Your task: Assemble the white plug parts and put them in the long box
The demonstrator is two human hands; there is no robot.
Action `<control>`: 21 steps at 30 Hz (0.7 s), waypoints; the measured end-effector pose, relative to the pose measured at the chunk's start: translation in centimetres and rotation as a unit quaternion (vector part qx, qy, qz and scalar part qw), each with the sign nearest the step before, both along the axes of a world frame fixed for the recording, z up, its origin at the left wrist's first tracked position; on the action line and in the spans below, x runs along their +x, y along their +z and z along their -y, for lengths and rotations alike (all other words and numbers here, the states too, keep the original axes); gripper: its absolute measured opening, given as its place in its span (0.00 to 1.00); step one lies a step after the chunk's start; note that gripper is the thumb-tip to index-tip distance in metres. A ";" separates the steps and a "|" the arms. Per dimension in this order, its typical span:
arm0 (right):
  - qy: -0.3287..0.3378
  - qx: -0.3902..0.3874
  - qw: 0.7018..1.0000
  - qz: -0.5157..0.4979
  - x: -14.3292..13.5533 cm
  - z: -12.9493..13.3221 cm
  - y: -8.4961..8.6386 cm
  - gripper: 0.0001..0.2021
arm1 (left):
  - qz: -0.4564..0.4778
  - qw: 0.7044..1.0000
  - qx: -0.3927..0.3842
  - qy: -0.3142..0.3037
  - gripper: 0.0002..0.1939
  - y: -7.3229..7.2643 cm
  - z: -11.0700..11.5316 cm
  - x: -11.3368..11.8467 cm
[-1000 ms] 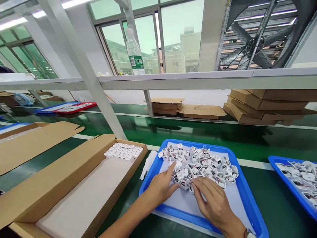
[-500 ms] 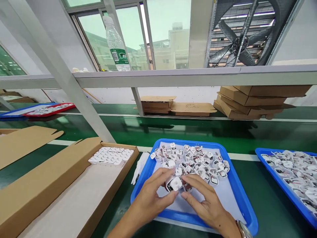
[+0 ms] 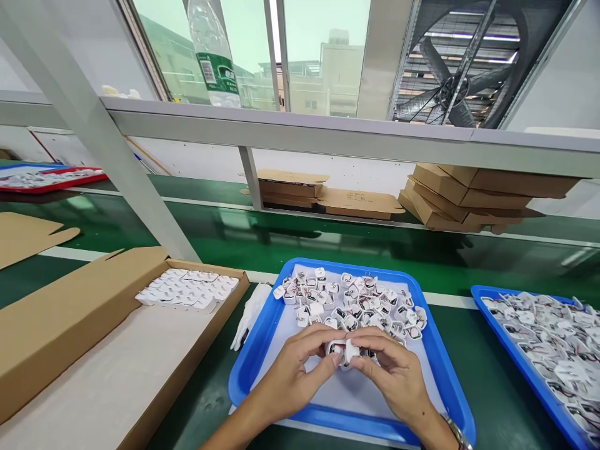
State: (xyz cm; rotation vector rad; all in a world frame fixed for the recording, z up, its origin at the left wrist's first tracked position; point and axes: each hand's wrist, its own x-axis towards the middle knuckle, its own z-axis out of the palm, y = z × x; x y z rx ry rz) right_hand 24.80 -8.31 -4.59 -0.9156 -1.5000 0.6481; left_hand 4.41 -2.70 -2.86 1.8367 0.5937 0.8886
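My left hand [image 3: 300, 369] pinches a small white plastic housing [image 3: 335, 347] with a dark inside between thumb and fingers. A small white square piece [image 3: 351, 351] is held by my right hand [image 3: 396, 378], up against the housing. Whether the two pieces are joined cannot be made out. Both hands are over the front part of a blue tray [image 3: 452, 384] lined with white paper. Behind my fingers lies a pile of similar white housings [image 3: 370, 306], several showing red and black wires.
To the left stands an open cardboard box [image 3: 70, 312] with rows of white pieces [image 3: 187, 287] at its far end. A white glove [image 3: 253, 309] lies beside the tray. Another blue tray [image 3: 510, 359] full of wired white parts is at right. Flat cardboard boxes [image 3: 469, 194] are stacked behind.
My hands have come closer together, and the white square piece now meets the housing between them. The view has shifted and tilted slightly.
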 end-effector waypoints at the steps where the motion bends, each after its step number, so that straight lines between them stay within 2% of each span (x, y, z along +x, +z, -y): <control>1: 0.001 -0.001 1.000 0.003 -0.1 0.0 -0.1 0.10 | -0.001 1.000 -0.011 0.004 0.14 -0.2 0.1 -0.1; 5: -0.033 0.027 0.998 0.054 -0.4 0.1 -0.3 0.10 | -0.001 0.998 -0.058 0.006 0.13 -0.8 0.3 -0.4; 8: -0.055 0.063 0.992 0.098 -0.7 0.2 -0.2 0.10 | 0.008 0.998 -0.062 0.011 0.12 -1.2 0.3 -0.5; 12: -0.038 0.104 0.984 0.137 -1.3 0.7 -0.3 0.13 | 0.057 0.995 -0.063 0.049 0.09 -1.9 0.4 0.0; 15: -0.027 0.118 0.979 0.162 -1.7 0.8 -0.5 0.15 | 0.094 0.988 -0.100 0.067 0.07 -2.2 0.6 0.4; 19: -0.051 0.125 0.976 0.173 -1.4 0.7 -0.3 0.17 | 0.081 0.973 -0.212 0.034 0.14 -1.7 0.2 -0.1; 21: -0.068 0.128 0.973 0.178 -1.1 0.5 -0.1 0.17 | 0.079 0.969 -0.233 -0.003 0.19 -1.5 -0.1 -0.7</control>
